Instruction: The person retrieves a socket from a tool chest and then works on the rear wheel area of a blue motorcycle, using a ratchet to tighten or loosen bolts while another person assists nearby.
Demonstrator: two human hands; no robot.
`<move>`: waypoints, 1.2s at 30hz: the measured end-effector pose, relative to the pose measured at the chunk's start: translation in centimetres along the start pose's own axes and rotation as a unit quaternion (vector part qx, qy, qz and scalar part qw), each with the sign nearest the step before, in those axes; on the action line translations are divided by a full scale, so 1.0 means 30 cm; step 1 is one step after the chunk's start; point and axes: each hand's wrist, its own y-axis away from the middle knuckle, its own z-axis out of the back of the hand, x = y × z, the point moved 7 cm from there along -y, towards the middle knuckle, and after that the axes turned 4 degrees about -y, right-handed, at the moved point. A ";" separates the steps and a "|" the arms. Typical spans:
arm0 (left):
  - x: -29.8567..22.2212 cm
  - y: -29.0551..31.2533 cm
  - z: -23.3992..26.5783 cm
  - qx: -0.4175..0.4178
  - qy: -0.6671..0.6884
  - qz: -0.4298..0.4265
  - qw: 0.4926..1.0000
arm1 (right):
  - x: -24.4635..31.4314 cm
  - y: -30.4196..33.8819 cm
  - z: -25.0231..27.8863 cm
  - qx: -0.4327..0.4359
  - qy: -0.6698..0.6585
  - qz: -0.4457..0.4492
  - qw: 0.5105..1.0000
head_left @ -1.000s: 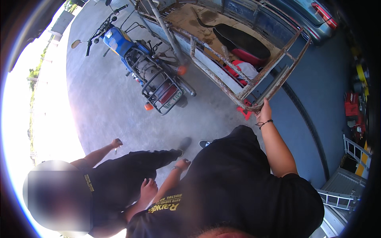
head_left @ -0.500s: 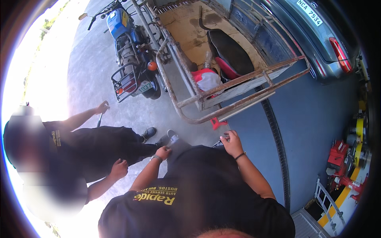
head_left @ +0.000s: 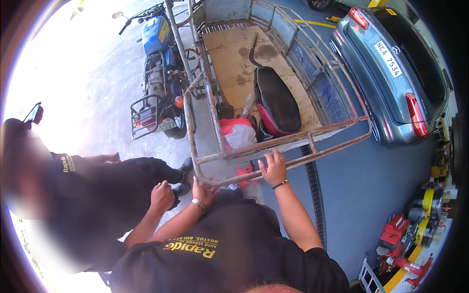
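A rusty metal rail frame (head_left: 332, 152) runs round the near end of a cargo sidecar. At its near left corner is my left hand (head_left: 205, 193), with a watch on the wrist, fingers apart and against the lower rail. Further right, my right hand (head_left: 274, 170), with a beaded bracelet, lies over the same rail, its fingers spread toward the upper bar. Whether either palm bears on the metal is hidden. Inside the bed lie a black and red motorcycle seat (head_left: 277, 100) and a red and white cloth (head_left: 238, 134).
A blue motorcycle (head_left: 155, 36) stands left of the sidecar. Close on my left is a co-worker in dark clothes, one hand (head_left: 163, 196) beside my left forearm. A grey car (head_left: 391, 83) is parked at right, with red workshop equipment (head_left: 394, 229) nearer me.
I have come closer to the sidecar, and both my hands have moved forward from near my body to its rail. The co-worker's near hand has come closer to my left arm.
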 end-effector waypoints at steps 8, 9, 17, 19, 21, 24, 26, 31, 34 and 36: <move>-0.001 -0.009 -0.158 -0.168 0.241 0.066 0.953 | -0.062 0.001 -0.070 0.066 0.048 0.029 0.996; -0.081 -0.002 -0.201 -0.080 0.250 0.052 0.964 | -0.066 -0.007 -0.074 0.075 0.043 0.021 0.996; -0.042 -0.049 -0.174 -0.010 0.278 -0.055 0.959 | -0.105 -0.021 -0.111 0.235 -0.025 0.070 0.969; 0.052 -0.068 -0.084 -0.168 0.294 -0.138 0.931 | -0.119 -0.007 -0.105 0.295 -0.086 0.099 0.947; 0.166 -0.062 -0.101 -0.194 0.325 -0.184 0.907 | -0.122 -0.001 -0.088 0.356 -0.124 0.159 0.913; 0.357 -0.039 -0.200 -0.251 0.331 -0.172 0.893 | -0.149 -0.034 -0.083 0.467 -0.164 0.169 0.852; 0.519 -0.009 -0.270 -0.258 0.236 -0.124 0.929 | -0.165 -0.049 -0.095 0.547 -0.166 0.158 0.805; 0.783 0.102 -0.246 -0.304 -0.259 -0.113 0.910 | -0.202 -0.084 -0.100 0.545 -0.117 0.249 0.792; 0.864 0.201 -0.170 -0.370 -0.549 -0.067 0.746 | -0.226 -0.058 -0.123 0.580 -0.128 0.197 0.780; 0.954 0.276 -0.103 -0.390 -0.498 0.004 0.774 | -0.224 -0.048 -0.142 0.596 -0.089 0.208 0.771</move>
